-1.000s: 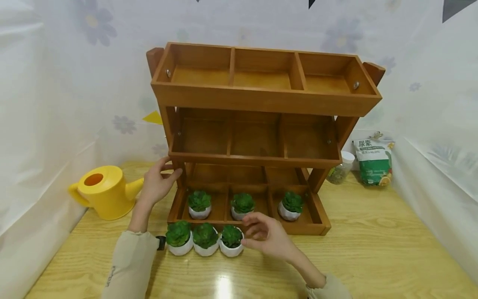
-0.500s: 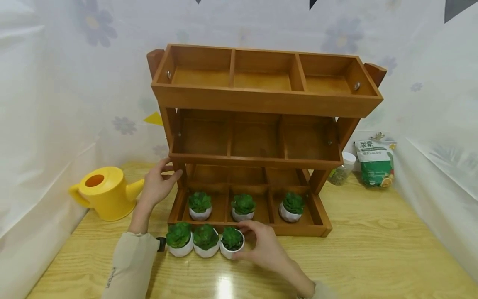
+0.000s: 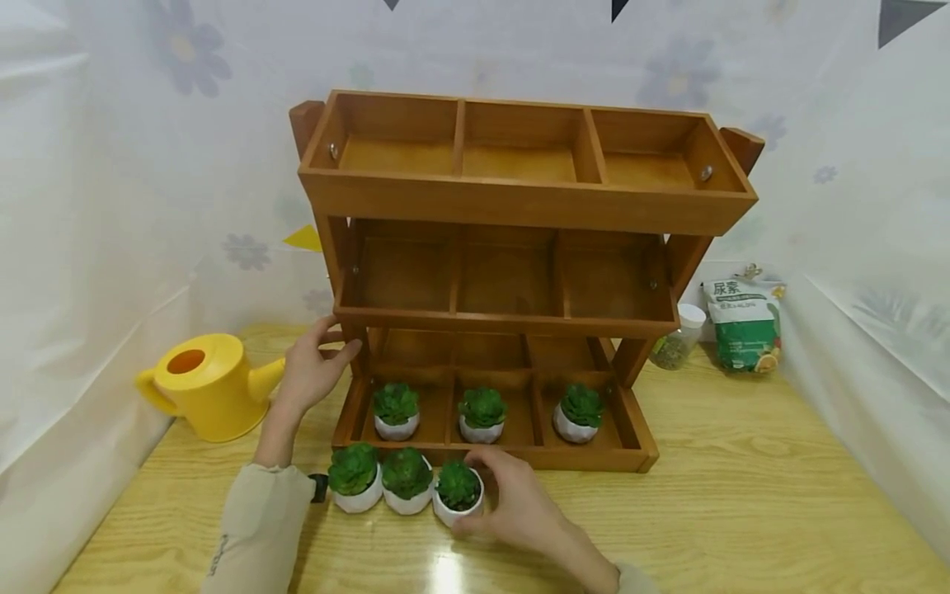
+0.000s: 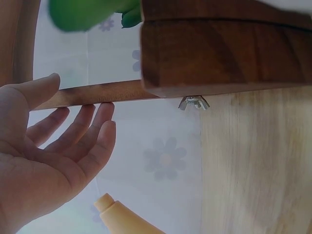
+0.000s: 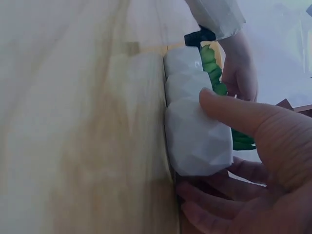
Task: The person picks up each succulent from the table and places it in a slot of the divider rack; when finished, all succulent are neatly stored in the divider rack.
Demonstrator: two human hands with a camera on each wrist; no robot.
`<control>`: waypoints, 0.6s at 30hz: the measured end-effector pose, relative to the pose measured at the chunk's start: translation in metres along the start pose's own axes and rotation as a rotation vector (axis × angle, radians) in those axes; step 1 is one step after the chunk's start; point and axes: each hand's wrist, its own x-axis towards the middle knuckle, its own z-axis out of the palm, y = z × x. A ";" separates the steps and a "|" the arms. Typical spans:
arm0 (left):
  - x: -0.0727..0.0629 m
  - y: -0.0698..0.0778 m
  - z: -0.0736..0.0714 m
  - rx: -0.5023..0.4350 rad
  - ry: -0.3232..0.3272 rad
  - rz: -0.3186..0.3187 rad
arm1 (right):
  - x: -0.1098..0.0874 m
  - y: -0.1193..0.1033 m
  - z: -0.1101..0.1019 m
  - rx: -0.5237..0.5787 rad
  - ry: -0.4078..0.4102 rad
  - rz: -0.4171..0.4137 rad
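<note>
A three-tier wooden plant stand [image 3: 519,206] holds three potted succulents in its bottom tray. Along the front of that tray three more succulents in white faceted pots stand in a row, left [image 3: 357,495], middle [image 3: 407,499] and right [image 3: 454,513]. My right hand [image 3: 515,499] pinches the right-hand potted succulent, thumb on the near side of its pot [image 5: 197,139] and fingers on the far side. At the stand's left leg [image 4: 112,91], my left hand [image 3: 315,363] holds the wood lightly between thumb and fingertips.
Left of the stand sits a yellow watering can [image 3: 211,396]. On the right, behind the stand, are a white-capped jar [image 3: 677,340] and a green and white bag [image 3: 745,330]. A metal wing nut [image 4: 194,102] projects from the stand's side. White flower-patterned sheeting surrounds the table.
My right hand has moved from above and right of the right-hand succulent down to its pot, taken hold, and tilted it slightly. The left hand stays at the leg.
</note>
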 end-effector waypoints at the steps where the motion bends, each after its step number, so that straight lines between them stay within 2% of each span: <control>1: 0.000 0.000 0.000 0.000 0.000 0.000 | 0.000 0.000 0.001 0.005 -0.015 0.007; 6: 0.000 0.000 0.000 -0.001 -0.005 0.003 | -0.001 0.002 0.003 0.020 -0.041 0.047; 12: 0.000 0.001 -0.001 0.000 -0.009 0.001 | 0.000 0.002 0.003 0.004 -0.015 0.024; 18: -0.001 0.002 -0.001 0.000 -0.009 -0.009 | 0.001 0.003 0.000 0.015 -0.062 0.031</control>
